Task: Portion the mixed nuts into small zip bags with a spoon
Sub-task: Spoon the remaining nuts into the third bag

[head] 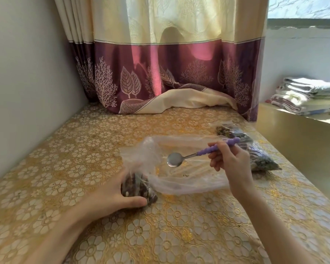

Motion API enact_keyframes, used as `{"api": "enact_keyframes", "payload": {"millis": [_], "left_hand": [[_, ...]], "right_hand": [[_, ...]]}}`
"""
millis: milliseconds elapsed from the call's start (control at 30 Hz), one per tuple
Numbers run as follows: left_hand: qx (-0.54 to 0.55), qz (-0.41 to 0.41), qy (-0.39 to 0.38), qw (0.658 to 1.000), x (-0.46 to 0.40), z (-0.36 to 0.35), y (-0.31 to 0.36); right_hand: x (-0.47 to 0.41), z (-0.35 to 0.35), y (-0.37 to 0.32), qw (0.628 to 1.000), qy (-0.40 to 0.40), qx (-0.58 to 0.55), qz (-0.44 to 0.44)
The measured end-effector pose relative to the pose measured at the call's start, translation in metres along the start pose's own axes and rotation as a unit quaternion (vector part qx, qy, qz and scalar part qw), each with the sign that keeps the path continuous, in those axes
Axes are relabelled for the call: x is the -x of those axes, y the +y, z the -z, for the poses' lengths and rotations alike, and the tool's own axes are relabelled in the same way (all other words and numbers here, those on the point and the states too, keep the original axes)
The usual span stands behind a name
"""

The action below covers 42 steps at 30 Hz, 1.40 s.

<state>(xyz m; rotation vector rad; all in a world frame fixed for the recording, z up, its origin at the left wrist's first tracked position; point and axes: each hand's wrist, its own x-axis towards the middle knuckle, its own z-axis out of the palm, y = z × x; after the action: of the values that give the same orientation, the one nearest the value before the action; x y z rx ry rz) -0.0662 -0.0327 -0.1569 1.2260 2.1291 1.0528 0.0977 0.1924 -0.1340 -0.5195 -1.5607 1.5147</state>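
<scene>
Left hand [111, 195] grips a small clear zip bag packed with dark mixed nuts [139, 189], resting on the gold floral tablecloth [65, 149]. Right hand [231, 161] pinches a purple-handled metal spoon [198, 154], bowl empty, over a large clear plastic bag [179, 164], nearly empty with crumbs. Filled nut bags [255, 149] sit near the right table edge. Cloth left of the hands is open to the wall.

Small zip bag [139, 189], clear plastic, packed with dark mixed nuts, lies on its side at centre. Spoon [196, 154], steel bowl empty, purple ribbed handle pointing to 2 o'clock, is held above a large, nearly empty clear bag [189, 180]. Filled bags [255, 151] lie at 2 o'clock.
</scene>
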Motion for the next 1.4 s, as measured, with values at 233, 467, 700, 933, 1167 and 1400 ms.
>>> {"api": "enact_keyframes", "payload": {"millis": [233,467,700,933,1167,1400], "left_hand": [[0.091,-0.074,0.233,0.965,-0.004,-0.004,0.014],[-0.030,-0.024,0.286,0.958,-0.016,0.011,-0.014],[-0.017,-0.020,0.130,0.991,-0.005,0.032,-0.027],[-0.100,-0.036,0.300,0.948,-0.014,0.026,-0.034],[-0.078,-0.010,0.255,0.964,-0.008,0.028,-0.029],[-0.026,-0.045,0.141,0.989,0.004,0.039,0.012]], "right_hand": [[-0.002,0.015,0.006,0.996,0.058,-0.065,-0.034],[-0.001,0.014,0.011,0.995,0.066,-0.074,-0.030],[0.004,0.011,0.014,0.997,0.063,-0.042,0.001],[0.001,0.017,0.015,0.991,0.124,-0.047,0.010],[-0.006,0.032,0.012,0.981,0.177,-0.079,-0.003],[0.005,0.018,0.012,0.998,0.055,-0.010,0.034]]}}
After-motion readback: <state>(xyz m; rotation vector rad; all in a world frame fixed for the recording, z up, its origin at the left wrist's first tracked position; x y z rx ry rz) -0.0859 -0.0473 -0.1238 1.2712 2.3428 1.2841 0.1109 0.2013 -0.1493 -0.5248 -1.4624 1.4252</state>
